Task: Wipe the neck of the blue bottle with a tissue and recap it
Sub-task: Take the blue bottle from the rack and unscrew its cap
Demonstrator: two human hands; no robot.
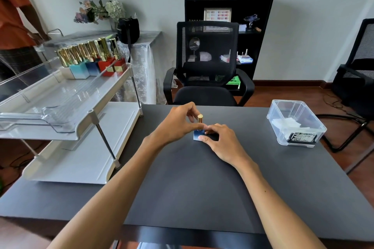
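Note:
A small blue square bottle (196, 136) stands upright on the dark table (182, 178), near its far middle. A tall gold cap (200, 118) sits on top of the bottle. My left hand (178, 125) pinches the gold cap with thumb and fingers. My right hand (220, 141) holds the blue base from the right, with its thumb across the front. The bottle's neck is hidden behind my fingers. No tissue is in either hand.
A clear plastic box (296, 122) with white tissues stands at the table's right. A white two-tier cart (66, 119) on the left carries several gold-capped bottles (91, 60). A black office chair (206, 62) faces the table's far edge. A person stands far left.

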